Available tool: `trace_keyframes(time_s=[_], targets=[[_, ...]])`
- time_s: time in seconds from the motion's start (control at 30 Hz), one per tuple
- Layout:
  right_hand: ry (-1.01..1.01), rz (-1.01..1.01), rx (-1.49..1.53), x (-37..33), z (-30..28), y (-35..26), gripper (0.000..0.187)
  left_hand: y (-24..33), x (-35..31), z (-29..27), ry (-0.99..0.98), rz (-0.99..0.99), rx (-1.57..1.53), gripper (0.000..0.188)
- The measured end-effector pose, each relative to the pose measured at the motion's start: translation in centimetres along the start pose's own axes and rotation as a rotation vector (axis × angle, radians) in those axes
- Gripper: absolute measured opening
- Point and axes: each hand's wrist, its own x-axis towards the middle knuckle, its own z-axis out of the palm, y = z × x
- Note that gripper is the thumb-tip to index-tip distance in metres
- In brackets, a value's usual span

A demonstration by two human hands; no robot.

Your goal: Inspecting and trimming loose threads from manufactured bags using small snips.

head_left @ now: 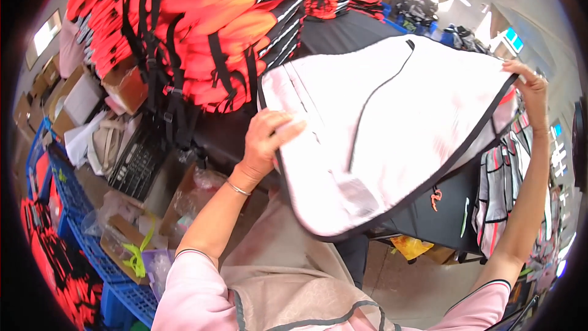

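A large white fabric panel (392,141) with black edge binding spans the middle, raised above a black table (422,217). A thin dark cord or seam line runs down its face, and a paler rectangular patch lies near its lower edge. My left hand (269,138) grips the panel's left edge, thumb on top and the other fingers partly hidden. At the far right, my right hand (530,83) pinches the upper right corner. A strip of red shows on the panel's underside beside that hand.
Red-orange bags with black straps (202,37) are piled high at the back left. Striped fabric pieces (493,190) hang at the table's right. Blue plastic crates (92,251), a cardboard box (125,86) and clear plastic wrapping (205,190) lie at the left. A yellow bag (410,247) sits below the table.
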Motion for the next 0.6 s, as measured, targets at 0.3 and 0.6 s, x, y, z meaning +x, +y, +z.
trace_keyframes(time_s=[0.3,0.6], targets=[[0.123,-0.135,0.114,1.7,9.4,4.8,0.028,3.4,-4.1,-0.7,-0.094,0.044,0.164,0.041],[-0.240,-0.021,-0.239,2.8,18.4,6.8,0.053,4.9,-6.6,-0.4,-0.473,-0.138,0.325,0.042]])
